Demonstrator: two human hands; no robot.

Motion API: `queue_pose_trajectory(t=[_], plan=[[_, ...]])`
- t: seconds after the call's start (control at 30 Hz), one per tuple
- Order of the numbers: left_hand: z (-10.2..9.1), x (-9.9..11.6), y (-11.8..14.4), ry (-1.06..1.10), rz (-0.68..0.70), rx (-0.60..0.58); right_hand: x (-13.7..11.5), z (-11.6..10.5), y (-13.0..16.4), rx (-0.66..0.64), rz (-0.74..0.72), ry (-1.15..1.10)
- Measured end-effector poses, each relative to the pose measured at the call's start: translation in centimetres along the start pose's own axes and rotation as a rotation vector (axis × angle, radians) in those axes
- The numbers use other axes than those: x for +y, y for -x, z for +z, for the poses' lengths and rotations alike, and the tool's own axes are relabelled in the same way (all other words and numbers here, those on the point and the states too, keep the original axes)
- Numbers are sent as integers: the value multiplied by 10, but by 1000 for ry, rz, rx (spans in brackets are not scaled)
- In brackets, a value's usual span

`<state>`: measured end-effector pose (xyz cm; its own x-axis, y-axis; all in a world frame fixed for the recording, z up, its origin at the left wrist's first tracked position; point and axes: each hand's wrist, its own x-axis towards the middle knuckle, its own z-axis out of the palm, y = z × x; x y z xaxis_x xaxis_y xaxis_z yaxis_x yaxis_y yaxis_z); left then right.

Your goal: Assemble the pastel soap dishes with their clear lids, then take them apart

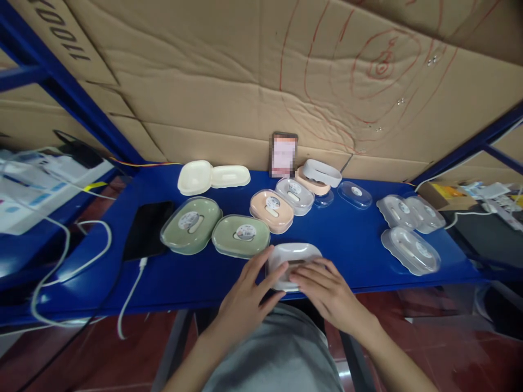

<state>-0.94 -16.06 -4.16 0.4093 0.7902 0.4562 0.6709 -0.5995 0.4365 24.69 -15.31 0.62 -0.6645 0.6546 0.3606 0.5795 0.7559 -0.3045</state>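
Grey soap box (295, 256) between green box (241, 235) and clear lids (411, 249).

White soap box (295, 261): oval w/ rounded corners, pale plastic, lying flat at the near edge of the blue shelf, approx. centre, just in front of a green box. Both hands rest on its near side, fingers over the top, so the front part is hidden.

Blue table (351, 239), 2 green dishes (191, 226) w/ clear lids, peach dish (272, 211), cream dish (195, 177), white dish (295, 256), black phone (147, 230), tan cardboard (229, 81) w/ red scribbles.
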Motion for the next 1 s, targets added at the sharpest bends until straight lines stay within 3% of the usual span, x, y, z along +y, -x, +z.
queue_pose_trajectory(t=[0.1,0.2,0.27,0.37,0.47,0.53,0.6,0.67,0.77,0.87,1.0], plan=[[1,-2,-1,-27,70,-11,-7,14,2,-28,-60,37],[0,-2,-2,-12,127,-46,8,13,10,-19,-103,21],[0,-1,-2,19,120,-44,39,-1,10,38,-46,26],[0,1,-1,71,64,-9,114,-27,1,160,296,219],[-2,3,2,115,8,-12,191,-44,-9,252,477,327],[-4,3,2,144,-29,-36,222,-45,-8,270,554,376],[-7,2,3,175,-65,-68,233,-42,-1,262,603,407],[-9,1,2,204,-109,-111,227,-39,11,243,624,423],[-10,-1,1,247,-196,-193,197,-39,29,206,628,436],[-8,-1,0,281,-260,-229,148,-36,37,211,603,381],[-4,-1,0,289,-313,-228,65,-14,26,225,465,75]])
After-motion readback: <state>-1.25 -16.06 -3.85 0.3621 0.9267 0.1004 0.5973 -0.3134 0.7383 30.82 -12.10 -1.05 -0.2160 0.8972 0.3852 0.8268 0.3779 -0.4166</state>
